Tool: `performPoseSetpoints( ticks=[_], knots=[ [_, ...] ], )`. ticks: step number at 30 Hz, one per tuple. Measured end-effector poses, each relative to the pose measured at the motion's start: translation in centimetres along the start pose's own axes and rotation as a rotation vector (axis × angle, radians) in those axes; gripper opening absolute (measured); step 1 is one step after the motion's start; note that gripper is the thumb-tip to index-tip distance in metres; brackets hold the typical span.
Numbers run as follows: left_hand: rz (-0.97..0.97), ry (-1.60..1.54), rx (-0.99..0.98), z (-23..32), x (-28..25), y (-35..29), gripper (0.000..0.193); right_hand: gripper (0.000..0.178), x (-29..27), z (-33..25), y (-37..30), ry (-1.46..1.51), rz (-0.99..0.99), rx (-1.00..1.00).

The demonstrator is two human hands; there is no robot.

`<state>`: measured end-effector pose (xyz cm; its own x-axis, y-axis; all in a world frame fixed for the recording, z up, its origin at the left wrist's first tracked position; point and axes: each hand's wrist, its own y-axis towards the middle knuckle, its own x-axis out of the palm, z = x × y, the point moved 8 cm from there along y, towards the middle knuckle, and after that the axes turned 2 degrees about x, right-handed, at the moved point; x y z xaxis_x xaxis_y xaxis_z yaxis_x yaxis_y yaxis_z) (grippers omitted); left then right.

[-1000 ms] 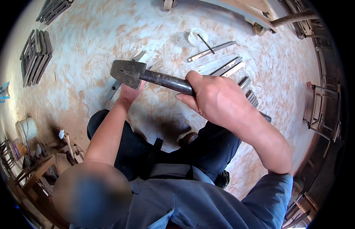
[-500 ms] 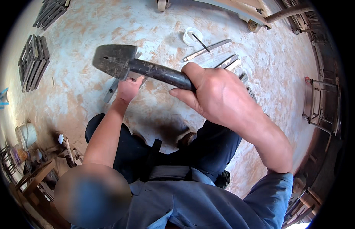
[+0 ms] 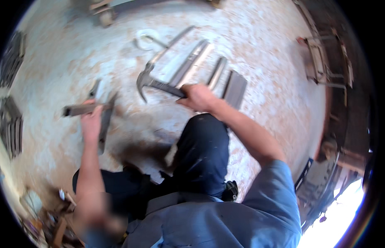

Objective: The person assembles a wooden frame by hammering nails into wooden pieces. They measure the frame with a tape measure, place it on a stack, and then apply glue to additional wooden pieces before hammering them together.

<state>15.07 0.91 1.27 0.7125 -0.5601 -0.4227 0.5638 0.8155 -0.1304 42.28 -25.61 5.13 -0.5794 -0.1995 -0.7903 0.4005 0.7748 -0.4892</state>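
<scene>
My right hand (image 3: 199,98) is closed round the dark handle of a claw hammer (image 3: 162,86), whose head points left, above the floor in front of my raised knee. On the left, my left hand (image 3: 91,120) is closed on a short wooden piece (image 3: 81,109) that lies crosswise in its grip. A longer dark wooden strip (image 3: 105,130) lies just to the right of that hand and passes partly behind the held piece. Motion blurs the left fingers somewhat. The hammer is apart from the wooden piece.
Several wooden strips (image 3: 235,89) lie on the floor beyond my right hand. A white tub (image 3: 148,40) stands behind the hammer. Stacked dark frames (image 3: 10,126) line the left side, and a wheeled stand (image 3: 105,16) is at the far edge. A metal-legged rack (image 3: 318,62) stands right.
My right hand has lowered the hammer, carrying it farther from the camera. My left hand now shows the wooden piece turned crosswise. The whole view has shifted, with the floor strips more in sight.
</scene>
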Motion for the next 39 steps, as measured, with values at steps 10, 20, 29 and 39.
performPoseSetpoints(
  ticks=[10,20,29,39],
  knots=[
    [0.054,-0.176,-0.048,-1.4,-0.6,3.1,0.035,0.042,20.1,6.8,-3.7,0.23,-0.04,0.263],
    [0.08,-0.094,-0.127,-1.7,-1.3,2.7,0.065,0.032,19.1,8.4,-5.3,0.231,-0.033,0.356],
    [-0.33,0.404,-0.48,-5.8,-0.6,-2.5,0.069,0.05,13.7,22.3,-12.2,0.094,0.333,0.948],
    [-0.446,0.505,-0.266,-2.4,2.2,-3.6,0.06,0.034,14.4,22.7,-10.5,0.103,0.349,0.974]
  ],
)
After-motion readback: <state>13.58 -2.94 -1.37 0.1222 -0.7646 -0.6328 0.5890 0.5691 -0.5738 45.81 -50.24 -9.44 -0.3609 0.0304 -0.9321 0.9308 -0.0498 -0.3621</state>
